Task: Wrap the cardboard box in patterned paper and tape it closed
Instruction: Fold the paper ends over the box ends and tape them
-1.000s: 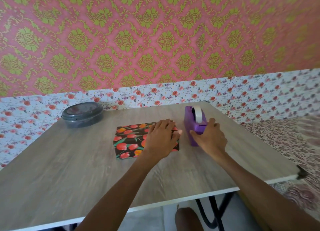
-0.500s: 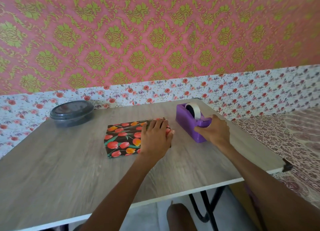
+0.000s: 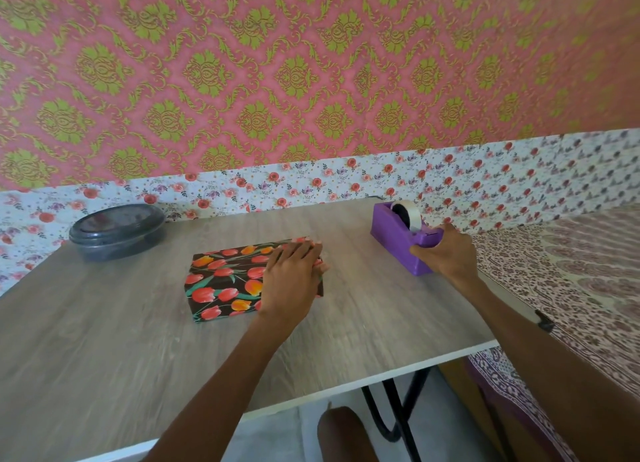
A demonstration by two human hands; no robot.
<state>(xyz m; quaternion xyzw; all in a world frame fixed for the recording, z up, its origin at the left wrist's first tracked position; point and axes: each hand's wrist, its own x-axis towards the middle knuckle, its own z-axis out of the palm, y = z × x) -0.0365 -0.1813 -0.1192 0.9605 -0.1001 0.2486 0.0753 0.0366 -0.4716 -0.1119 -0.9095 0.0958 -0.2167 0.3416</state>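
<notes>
Cardboard box (image 3: 225, 288), wrapped in tulip paper (image 3: 214, 264), mid-worktop (image 3: 104, 340), right end pinned under left fingers (image 3: 299, 252): flat, straight, pressing, gripping nothing. Right fingers (image 3: 446, 234) curled round near end of purple tape dispenser (image 3: 394, 229), close to right edge. Tape on end fold: cannot tell. Careful: press eased, fold likely springing open; one-handed tug, dispenser possibly skidding off edge.
</notes>
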